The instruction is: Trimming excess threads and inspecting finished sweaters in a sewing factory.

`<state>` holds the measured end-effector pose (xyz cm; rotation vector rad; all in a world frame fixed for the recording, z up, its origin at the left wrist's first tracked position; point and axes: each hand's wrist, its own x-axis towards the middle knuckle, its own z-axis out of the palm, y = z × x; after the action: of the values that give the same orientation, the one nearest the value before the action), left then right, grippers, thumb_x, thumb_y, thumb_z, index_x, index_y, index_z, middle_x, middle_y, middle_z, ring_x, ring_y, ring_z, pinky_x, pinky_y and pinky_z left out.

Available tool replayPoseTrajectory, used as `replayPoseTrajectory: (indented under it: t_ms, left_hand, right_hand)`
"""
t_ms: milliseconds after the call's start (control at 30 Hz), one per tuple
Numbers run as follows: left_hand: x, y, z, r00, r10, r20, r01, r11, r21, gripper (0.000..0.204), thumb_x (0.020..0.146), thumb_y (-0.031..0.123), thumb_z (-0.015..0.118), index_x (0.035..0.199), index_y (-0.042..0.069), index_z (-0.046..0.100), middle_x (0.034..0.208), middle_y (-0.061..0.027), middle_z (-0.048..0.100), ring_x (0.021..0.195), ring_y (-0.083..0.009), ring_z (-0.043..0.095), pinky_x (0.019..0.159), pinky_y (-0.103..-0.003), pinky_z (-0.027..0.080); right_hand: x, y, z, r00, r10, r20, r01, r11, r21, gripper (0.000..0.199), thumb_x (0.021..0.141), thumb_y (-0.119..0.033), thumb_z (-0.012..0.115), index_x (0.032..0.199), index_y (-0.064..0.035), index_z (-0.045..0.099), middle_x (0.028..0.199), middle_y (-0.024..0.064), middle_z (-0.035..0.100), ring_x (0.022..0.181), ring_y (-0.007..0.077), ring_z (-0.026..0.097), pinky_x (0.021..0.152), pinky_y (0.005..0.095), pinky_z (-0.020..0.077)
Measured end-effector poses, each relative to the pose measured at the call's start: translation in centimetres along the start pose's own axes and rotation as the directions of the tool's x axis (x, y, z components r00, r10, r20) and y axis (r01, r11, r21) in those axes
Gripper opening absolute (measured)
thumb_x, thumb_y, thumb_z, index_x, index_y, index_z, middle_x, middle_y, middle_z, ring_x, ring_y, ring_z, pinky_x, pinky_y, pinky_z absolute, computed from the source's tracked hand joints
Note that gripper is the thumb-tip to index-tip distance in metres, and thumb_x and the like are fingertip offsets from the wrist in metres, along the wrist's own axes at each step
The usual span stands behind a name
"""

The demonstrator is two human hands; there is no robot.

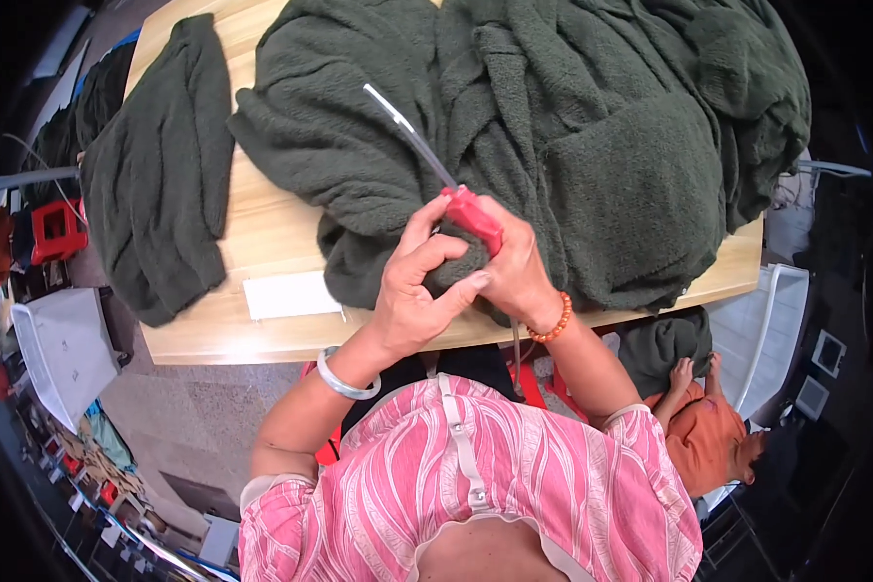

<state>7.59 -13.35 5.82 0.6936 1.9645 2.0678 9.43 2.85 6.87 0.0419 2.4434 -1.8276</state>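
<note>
head view: wooden table (262,242) under dark green fleece (592,145) (white bins alongside)

We cannot see what lies under the big dark green fleece garment (572,145); it covers most of the counter (272,228) and runs off the top edge. Our right hand (519,267) hides the lower part of the red-handled tool (470,215), and our left hand (412,291) wraps a fold of fleece, so our fingers (456,286) conceal it. The floor clutter at left is too small and blurred to tell.
</note>
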Motion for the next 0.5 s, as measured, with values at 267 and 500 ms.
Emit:
replayPoseTrajectory:
  t_ms: [267, 500]
  left_hand:
    - [1.3, -2.3, -2.8, 0.964, 0.166, -0.206, -0.055, 0.887, 0.458, 0.045, 0.073, -0.009, 0.057, 0.116, 0.0, 0.052, 0.11, -0.0165, 0.06, 0.107, -0.0308, 0.059, 0.097, -0.036, 0.044]
    - [9.5, 1.3, -12.3, 0.867, 0.402, -0.293, -0.053, 0.661, 0.749, 0.041, 0.07, -0.012, 0.057, 0.103, 0.008, 0.067, 0.096, -0.01, 0.068, 0.09, -0.0222, 0.066, 0.081, -0.031, 0.05]
  right_hand:
    - [1.9, -5.3, -3.3, 0.998, 0.036, 0.043, -0.041, 0.992, 0.116, 0.05, 0.07, 0.0, 0.065, 0.119, 0.0037, 0.057, 0.106, 0.0057, 0.063, 0.097, 0.0109, 0.058, 0.089, 0.0263, 0.0452]
    - [7.4, -14.4, -6.3, 0.972, -0.014, 0.234, -0.012, 0.994, 0.111, 0.025, 0.079, -0.009, 0.06, 0.101, 0.0015, 0.062, 0.077, 0.0065, 0.063, 0.069, 0.0116, 0.059, 0.061, 0.0277, 0.0483]
